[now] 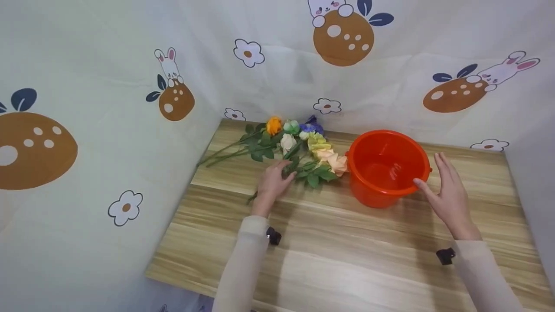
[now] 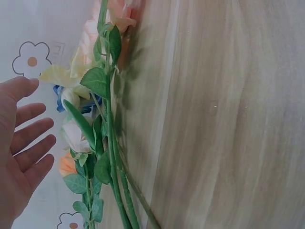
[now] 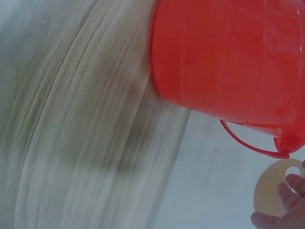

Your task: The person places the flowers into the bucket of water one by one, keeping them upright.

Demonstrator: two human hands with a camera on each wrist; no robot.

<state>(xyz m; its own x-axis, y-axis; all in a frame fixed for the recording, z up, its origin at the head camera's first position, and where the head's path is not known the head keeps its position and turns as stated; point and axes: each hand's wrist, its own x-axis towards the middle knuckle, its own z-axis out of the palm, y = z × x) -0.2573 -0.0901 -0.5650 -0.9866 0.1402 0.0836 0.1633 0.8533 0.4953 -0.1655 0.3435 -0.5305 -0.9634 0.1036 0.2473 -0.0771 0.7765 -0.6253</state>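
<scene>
A red bucket (image 1: 381, 190) stands upright toward the back right of the table. My right hand (image 1: 451, 197) is at its right side, fingers extended and thumb overlapping the rim in the head view. The right wrist view shows the bucket's wall, its thin handle (image 3: 248, 149) and part of that hand (image 3: 286, 210). Several artificial flowers lie left of the bucket: an orange one (image 1: 274, 125), a white rose (image 1: 288, 142), a yellow one (image 1: 318, 142) and a peach one (image 1: 334, 162). Over their green stems (image 2: 112, 157) hovers my left hand (image 1: 274, 180), fingers loosely spread with nothing gripped.
The wood-grain table (image 1: 338, 260) meets a patterned cloth wall (image 1: 277, 82) behind and on both sides. Blue flowers (image 1: 313, 125) and a pale green one (image 1: 291, 126) lie along the back edge. Each wrist wears a small black camera.
</scene>
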